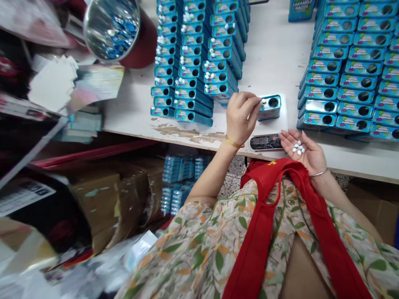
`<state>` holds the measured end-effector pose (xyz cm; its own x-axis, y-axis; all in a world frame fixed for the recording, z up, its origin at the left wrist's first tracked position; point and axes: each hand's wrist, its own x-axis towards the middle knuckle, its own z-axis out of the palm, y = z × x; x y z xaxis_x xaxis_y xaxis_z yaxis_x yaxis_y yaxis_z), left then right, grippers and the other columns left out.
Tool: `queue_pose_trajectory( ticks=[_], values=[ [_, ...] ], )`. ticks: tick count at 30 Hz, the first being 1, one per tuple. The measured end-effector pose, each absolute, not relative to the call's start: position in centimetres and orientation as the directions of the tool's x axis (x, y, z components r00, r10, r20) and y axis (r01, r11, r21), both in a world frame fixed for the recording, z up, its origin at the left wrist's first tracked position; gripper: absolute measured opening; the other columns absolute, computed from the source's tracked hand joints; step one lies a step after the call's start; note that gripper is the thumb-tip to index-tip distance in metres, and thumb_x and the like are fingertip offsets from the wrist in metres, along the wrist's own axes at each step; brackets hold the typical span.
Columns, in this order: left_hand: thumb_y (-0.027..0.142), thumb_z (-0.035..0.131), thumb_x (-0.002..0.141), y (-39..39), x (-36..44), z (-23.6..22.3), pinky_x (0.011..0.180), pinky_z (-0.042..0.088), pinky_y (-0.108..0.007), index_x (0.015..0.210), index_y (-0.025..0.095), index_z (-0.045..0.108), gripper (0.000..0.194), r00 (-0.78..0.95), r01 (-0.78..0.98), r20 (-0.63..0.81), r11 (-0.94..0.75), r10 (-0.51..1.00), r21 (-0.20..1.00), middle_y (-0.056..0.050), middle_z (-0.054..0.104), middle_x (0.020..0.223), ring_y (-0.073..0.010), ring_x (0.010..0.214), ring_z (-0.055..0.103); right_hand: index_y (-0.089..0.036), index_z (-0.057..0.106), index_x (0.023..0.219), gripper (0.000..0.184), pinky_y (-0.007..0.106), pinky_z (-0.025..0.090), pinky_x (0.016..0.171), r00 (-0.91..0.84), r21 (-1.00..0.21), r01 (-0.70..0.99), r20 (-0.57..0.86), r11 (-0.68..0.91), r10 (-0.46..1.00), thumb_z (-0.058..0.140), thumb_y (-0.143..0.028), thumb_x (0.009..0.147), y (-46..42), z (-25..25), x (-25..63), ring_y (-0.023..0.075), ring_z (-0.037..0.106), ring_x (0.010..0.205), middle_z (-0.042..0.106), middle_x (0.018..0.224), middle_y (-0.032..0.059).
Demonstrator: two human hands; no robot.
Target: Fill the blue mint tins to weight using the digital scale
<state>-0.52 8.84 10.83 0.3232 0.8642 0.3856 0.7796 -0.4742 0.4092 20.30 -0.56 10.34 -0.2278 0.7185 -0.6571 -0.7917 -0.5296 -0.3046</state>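
My left hand (241, 116) pinches a small white candy (263, 101) at the opening of a blue tin (270, 107). The tin stands on a small white scale (282, 122) whose display (264, 142) faces me at the table's front edge. My right hand (304, 150) lies palm up just right of the display. Its fingers are stretched out, and several white and pale blue candies (299, 148) rest in the palm.
Rows of blue tins (193, 62) topped with candies stand to the left, and rows of shut tins (349, 70) to the right. A metal bowl of candies (112, 29) sits at the far left. Cardboard boxes (102, 199) and more tins (179, 170) lie under the white table (274, 54).
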Motion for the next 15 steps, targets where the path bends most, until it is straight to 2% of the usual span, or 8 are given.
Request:
queue_pose_trajectory(
  ticks=[3, 8, 11, 15],
  values=[
    [0.041, 0.027, 0.105, 9.0, -0.4, 10.3, 0.092, 0.048, -0.044, 0.114, 0.022, 0.057, 0.037, 0.319, 0.786, 0.413, -0.482, 0.853, 0.387, -0.008, 0.062, 0.109, -0.0199, 0.106, 0.057, -0.013, 0.067, 0.105, 0.024, 0.029, 0.057, 0.096, -0.250, -0.295, -0.791, -0.644, -0.536, 0.723, 0.051, -0.028, 0.096, -0.8, 10.0, 20.0, 0.0202, 0.065, 0.116, 0.069, 0.119, 0.0118],
    [0.040, 0.027, 0.105, 9.0, -0.4, 10.5, 0.093, 0.047, -0.044, 0.117, 0.022, 0.054, 0.035, 0.399, 0.825, 0.369, -0.505, 0.839, 0.255, -0.010, 0.059, 0.109, -0.0218, 0.110, 0.058, -0.012, 0.066, 0.107, 0.024, 0.030, 0.056, 0.098, -0.266, -0.294, -0.786, -0.634, -0.544, 0.726, 0.054, -0.029, 0.095, -1.0, 9.9, 19.9, 0.0216, 0.064, 0.117, 0.069, 0.120, 0.0128],
    [0.039, 0.029, 0.104, 9.4, 0.6, 11.4, 0.095, 0.044, -0.045, 0.110, 0.023, 0.057, 0.033, 0.427, 0.838, 0.297, -0.497, 0.854, 0.226, -0.008, 0.061, 0.107, -0.0211, 0.107, 0.058, -0.012, 0.066, 0.107, 0.024, 0.030, 0.056, 0.099, -0.256, -0.302, -0.787, -0.633, -0.538, 0.730, 0.054, -0.029, 0.096, -1.0, 10.0, 19.9, 0.0211, 0.064, 0.117, 0.069, 0.119, 0.0122],
    [0.035, 0.031, 0.104, 10.7, 2.6, 13.1, 0.096, 0.042, -0.043, 0.101, 0.020, 0.061, 0.034, 0.488, 0.819, 0.167, -0.516, 0.856, 0.250, -0.009, 0.062, 0.106, -0.0206, 0.104, 0.058, -0.013, 0.066, 0.106, 0.025, 0.030, 0.057, 0.097, -0.240, -0.310, -0.781, -0.653, -0.542, 0.718, 0.049, -0.029, 0.098, -0.9, 10.3, 19.8, 0.0202, 0.065, 0.115, 0.070, 0.117, 0.0105]
  ],
)
